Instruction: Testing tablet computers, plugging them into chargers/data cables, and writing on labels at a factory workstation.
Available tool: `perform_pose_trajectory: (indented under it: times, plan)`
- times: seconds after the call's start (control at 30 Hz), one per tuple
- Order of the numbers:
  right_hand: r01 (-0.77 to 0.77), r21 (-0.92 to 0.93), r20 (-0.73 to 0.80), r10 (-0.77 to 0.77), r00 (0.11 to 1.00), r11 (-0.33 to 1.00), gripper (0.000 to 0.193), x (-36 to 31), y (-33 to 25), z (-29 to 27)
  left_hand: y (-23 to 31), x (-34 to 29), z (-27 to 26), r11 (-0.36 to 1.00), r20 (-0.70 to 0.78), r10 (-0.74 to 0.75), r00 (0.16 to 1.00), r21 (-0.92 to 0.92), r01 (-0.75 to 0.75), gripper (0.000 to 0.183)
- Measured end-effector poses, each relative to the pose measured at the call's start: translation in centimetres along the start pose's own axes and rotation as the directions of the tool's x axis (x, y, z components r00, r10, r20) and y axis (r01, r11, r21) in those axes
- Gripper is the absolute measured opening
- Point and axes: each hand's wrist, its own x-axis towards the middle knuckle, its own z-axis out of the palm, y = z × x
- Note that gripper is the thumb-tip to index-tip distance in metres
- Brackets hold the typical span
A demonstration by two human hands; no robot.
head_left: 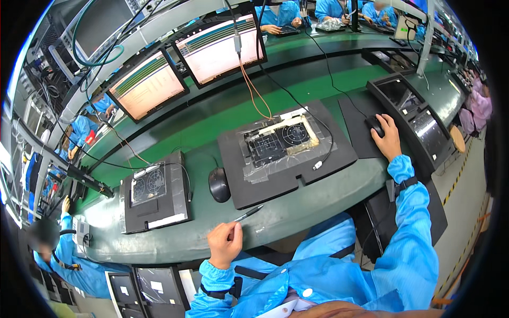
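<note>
My right hand [388, 139] rests over a black computer mouse [374, 126] on a dark mat [360, 140], its fingers curved round it. Closed with curled fingers, my left hand [225, 244] hovers by the table's near edge; its palm is hidden. A pen [249, 213] lies just beyond its thumb, and whether they touch I cannot tell. Between the hands sits a black foam pad [289, 183] with a taped-in dark panel [268, 148] bearing white line patterns. Left of that pad is a second black mouse [219, 184].
A smaller black foam pad [156, 209] with a patterned panel stands left. Two monitors [143, 87] hang at the back, cables dangling over the table. Black trays [403, 98] line the right. A co-worker [69, 259] sits at far left; others work across the table.
</note>
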Motion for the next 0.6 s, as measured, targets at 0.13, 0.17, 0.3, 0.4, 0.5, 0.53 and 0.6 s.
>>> perform_pose_trajectory:
  times: [0.13,0.17,0.3,0.4,0.5,0.53,0.6]
  plan:
    - [0.056,-0.010,0.062,-0.056,0.997,0.998,0.047,0.0,-0.7,-0.5,-0.3,-0.2,0.1,0.999,-0.068,-0.031,0.997,0.041,0.033,0.007]
    - [0.051,0.011,0.073,-0.052,0.996,0.999,0.046,0.1,-0.8,-0.6,-0.4,-0.4,0.1,0.998,-0.066,-0.032,0.997,0.043,0.035,0.007]
    - [-0.010,0.060,0.107,0.004,0.994,0.998,0.042,0.2,-1.0,-0.6,-0.7,-0.8,0.4,0.988,-0.066,-0.152,0.986,-0.018,0.151,0.006]
    - [0.012,0.076,0.095,-0.020,0.995,0.997,0.041,0.2,-1.0,-0.6,-0.7,-0.6,0.5,0.995,-0.037,-0.095,0.995,0.022,0.096,0.006]
    - [0.017,0.074,0.090,-0.024,0.996,0.997,0.041,0.2,-1.1,-0.6,-0.6,-0.5,0.5,0.996,-0.025,-0.072,0.997,0.048,0.073,0.006]
    - [0.041,0.090,0.100,-0.050,0.994,0.995,0.041,0.1,-1.2,-0.6,-0.6,-0.5,0.5,0.996,-0.016,-0.076,0.997,0.047,0.077,0.006]
    - [0.003,0.060,0.093,-0.008,0.996,0.998,0.040,0.2,-1.1,-0.4,-0.6,-0.5,0.4,0.995,-0.019,-0.079,0.997,0.054,0.080,0.006]
